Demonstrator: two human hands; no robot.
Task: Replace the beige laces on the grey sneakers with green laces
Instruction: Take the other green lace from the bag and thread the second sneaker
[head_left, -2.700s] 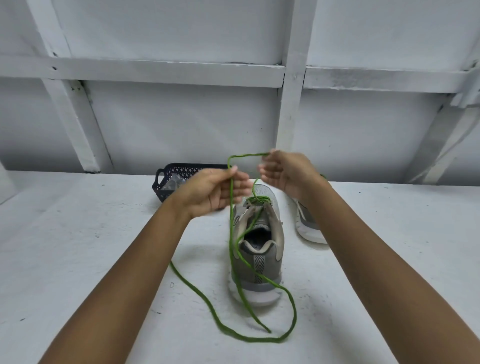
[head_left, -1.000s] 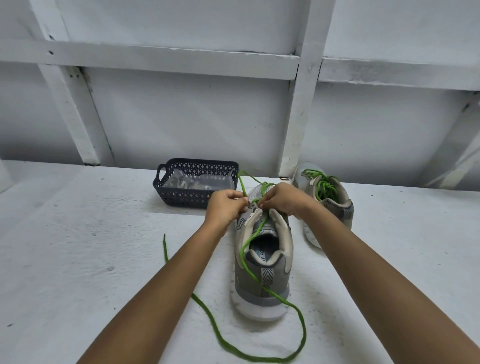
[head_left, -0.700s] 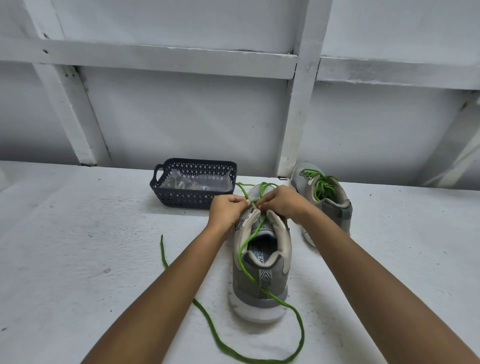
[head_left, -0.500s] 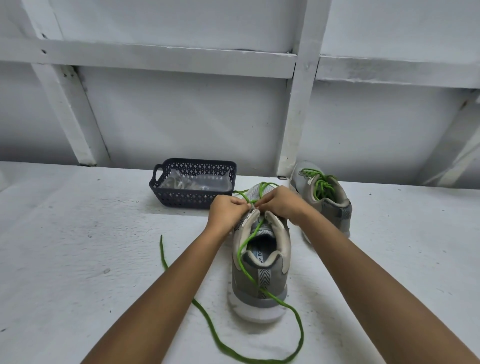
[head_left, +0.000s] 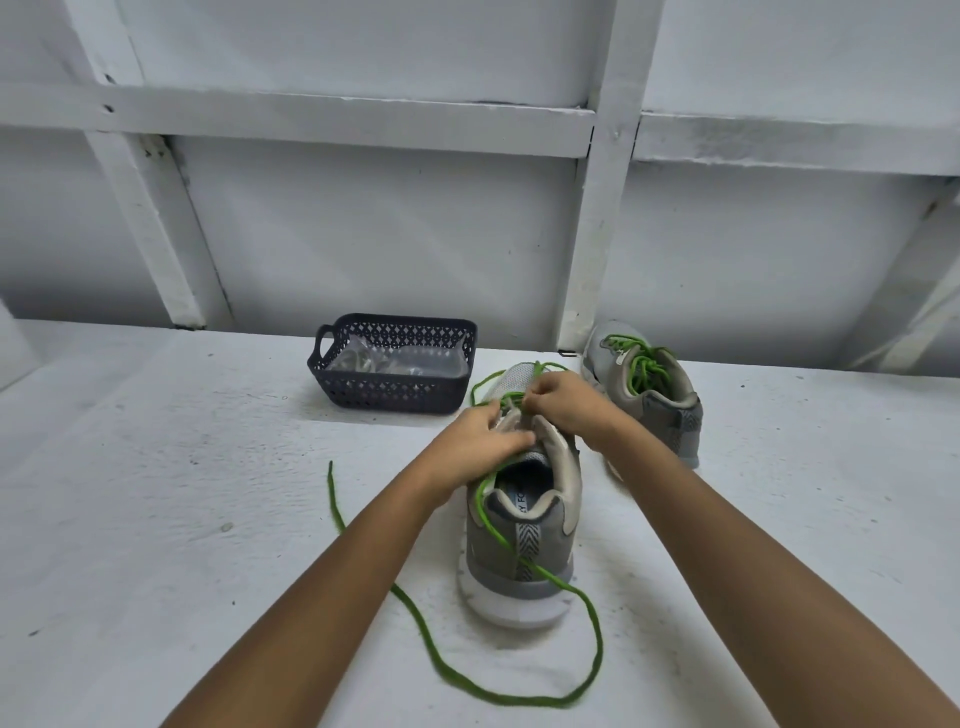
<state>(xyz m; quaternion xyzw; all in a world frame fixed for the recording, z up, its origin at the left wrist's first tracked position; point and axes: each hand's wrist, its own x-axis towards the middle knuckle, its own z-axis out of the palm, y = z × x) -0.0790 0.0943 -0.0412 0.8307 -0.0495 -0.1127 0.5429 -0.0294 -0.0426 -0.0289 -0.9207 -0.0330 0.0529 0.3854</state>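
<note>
Two hands met over the near sneaker (head_left: 519, 551) at mid-frame. The left hand (head_left: 475, 444) gripped its eyelet flap with curled fingers, and the right hand (head_left: 566, 405) pinched the green lace (head_left: 597, 639) near the toe. Loose lace trailed over the heel and looped across the surface (head_left: 156, 519) toward the lower frame, partly hidden under the left forearm (head_left: 332, 577). Just behind stood a dark basket (head_left: 389, 392) holding clear plastic bags (head_left: 400, 359). A second sneaker (head_left: 670, 415), already green-laced, stood right of centre, beside a white post (head_left: 597, 234).
</note>
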